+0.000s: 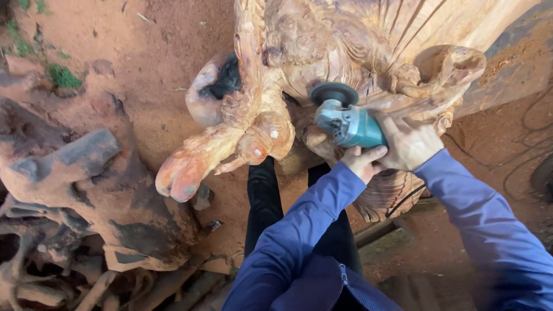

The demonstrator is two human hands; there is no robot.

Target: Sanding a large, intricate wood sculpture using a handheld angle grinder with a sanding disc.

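Left hand [362,162] curls under the rear of the teal handheld angle grinder [345,120], fingers wrapped; right hand [410,143] clamps over its body, fingers closed. Its dark round disc [334,93] meets the orange-brown carved wooden root sculpture [276,69], above red dirt ground [155,69].

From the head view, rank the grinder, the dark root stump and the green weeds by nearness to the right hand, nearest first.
1. Grinder: in the grip of the right hand, held against the carving.
2. Dark root stump: far to the left, on the red dirt.
3. Green weeds: upper left corner area, beyond the stump.
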